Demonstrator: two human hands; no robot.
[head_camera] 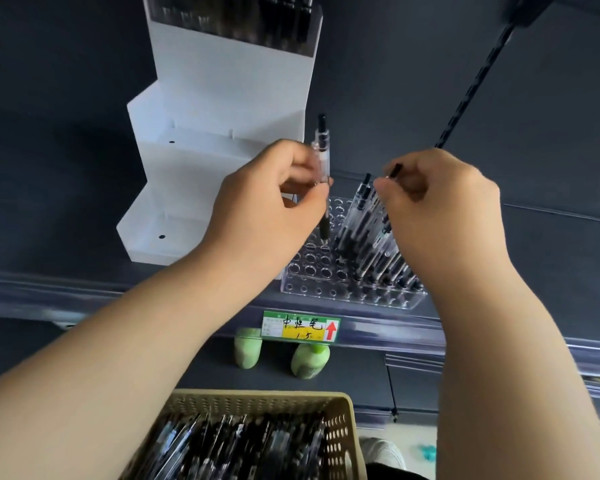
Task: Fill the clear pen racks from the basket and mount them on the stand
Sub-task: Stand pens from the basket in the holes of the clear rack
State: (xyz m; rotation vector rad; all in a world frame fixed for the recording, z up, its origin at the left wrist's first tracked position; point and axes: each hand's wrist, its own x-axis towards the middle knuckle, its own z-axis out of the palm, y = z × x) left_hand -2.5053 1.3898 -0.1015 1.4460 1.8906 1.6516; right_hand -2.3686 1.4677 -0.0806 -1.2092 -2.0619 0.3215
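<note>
A left hand (267, 199) pinches a pen (323, 168) upright over empty holes of the rack (312, 268) beneath it, the right hand (444, 209) pinching a second pen (394, 171) by its top; lowering plumb should seat it.

The left hand (267, 199) pinches a pen (323, 157) upright. The right hand (444, 202) pinches another pen's top (395, 171). Between and below both hands sits a clear rack (312, 268), its right side full. A white stand (222, 133) rises beyond the left hand, and a basket (342, 427) of pens lies beneath the forearms.
</note>
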